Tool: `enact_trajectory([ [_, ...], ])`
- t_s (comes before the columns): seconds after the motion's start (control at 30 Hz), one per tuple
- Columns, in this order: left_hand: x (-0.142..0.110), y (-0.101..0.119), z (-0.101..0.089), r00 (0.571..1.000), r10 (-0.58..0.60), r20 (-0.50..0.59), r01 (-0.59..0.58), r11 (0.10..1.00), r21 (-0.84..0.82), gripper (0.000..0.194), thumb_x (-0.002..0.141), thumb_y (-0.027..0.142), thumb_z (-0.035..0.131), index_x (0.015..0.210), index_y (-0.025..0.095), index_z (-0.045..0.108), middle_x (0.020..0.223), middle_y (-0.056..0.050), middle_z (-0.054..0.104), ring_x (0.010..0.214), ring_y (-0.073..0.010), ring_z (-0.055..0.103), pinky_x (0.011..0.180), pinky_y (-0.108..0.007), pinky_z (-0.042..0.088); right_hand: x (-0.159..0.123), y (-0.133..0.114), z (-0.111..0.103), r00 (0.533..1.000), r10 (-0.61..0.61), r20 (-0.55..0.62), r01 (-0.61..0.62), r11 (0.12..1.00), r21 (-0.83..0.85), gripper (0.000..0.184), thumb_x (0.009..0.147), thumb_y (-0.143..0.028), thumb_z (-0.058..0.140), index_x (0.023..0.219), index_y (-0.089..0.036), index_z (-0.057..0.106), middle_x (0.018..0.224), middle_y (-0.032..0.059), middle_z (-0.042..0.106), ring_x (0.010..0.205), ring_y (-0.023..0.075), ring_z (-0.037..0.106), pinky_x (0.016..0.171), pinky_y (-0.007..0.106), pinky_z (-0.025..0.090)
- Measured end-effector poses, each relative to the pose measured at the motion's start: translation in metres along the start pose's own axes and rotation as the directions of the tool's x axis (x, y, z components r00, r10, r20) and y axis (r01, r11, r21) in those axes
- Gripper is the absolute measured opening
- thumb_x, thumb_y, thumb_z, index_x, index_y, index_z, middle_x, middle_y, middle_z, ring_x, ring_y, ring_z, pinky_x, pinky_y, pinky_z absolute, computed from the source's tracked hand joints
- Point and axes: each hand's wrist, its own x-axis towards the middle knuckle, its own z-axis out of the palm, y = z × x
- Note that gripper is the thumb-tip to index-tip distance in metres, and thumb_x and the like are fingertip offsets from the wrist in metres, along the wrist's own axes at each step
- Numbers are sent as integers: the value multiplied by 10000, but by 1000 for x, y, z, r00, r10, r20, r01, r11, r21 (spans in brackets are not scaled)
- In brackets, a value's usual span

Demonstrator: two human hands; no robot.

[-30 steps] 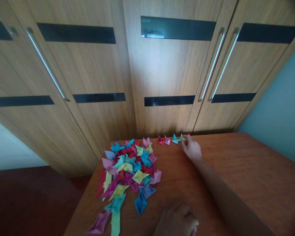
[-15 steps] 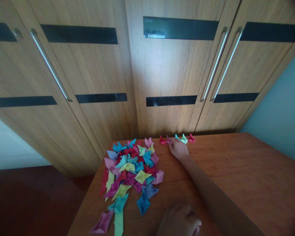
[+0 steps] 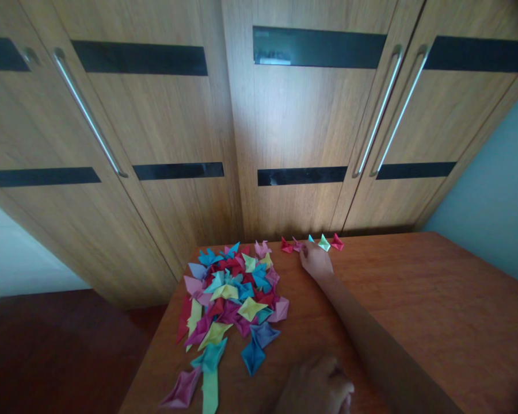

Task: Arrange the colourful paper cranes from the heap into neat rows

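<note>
Pink folded paper: a small creased piece at the fingertips, standing right of the pile's far edge.
Handling: thin paper by its look, so probably very light, crisp at the folds and easily crushed; a gentle pinch on a creased edge or point should suit it best.
Right hand: right of the pile, fingers drawn together beside the pink piece; whether they grip it or merely touch it cannot be told.
Row: a red piece nearer the pile; beyond the pink, a cyan piece partly hidden by the hand, a pale green piece and another red piece farthest right.
Pile: many-coloured folded papers, heaped and overlapping.
Left hand: right of the pile's near end, loosely curled, blurred; any hold cannot be told.
Table: wooden, beneath the pile.
Wardrobe: behind the pile, doors closed, contents hidden; no other container shows.
</note>
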Motion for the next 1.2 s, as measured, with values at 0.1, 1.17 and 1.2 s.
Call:
enact_trajectory([
  [0.1, 0, 0, -1, 1000, 7, -6, -7, 1000, 5, 106, 813, 234, 544, 863, 229, 637, 915, -12, 598, 806, -152, 558, 654, -226, 432, -3, -3, -3, 1000, 25, -12, -26, 999, -28, 178, 896, -268, 424, 970, -190, 565, 938, 59, 645, 817, 167, 593, 655, 236, 371],
  [1.17, 0, 1, 0, 1000, 13, 7, -13, 1000, 11, 80, 793, 254, 578, 843, 222, 632, 936, -13, 591, 841, -161, 552, 650, -231, 427, -3, -14, -16, 978, 173, 116, -151, 973, -176, 386, 942, -380, 289, 1065, -189, 602, 1021, 131, 629, 891, 227, 621, 721, 331, 476],
  [1.2, 0, 1, -1, 1000, 14, 11, -15, 1000, 11, 77, 792, 257, 579, 838, 221, 630, 933, -12, 590, 841, -162, 551, 647, -232, 426, -3, -14, -15, 978, 177, 108, -156, 972, -174, 386, 941, -378, 289, 1064, -188, 601, 1011, 131, 631, 886, 232, 622, 719, 340, 477],
])
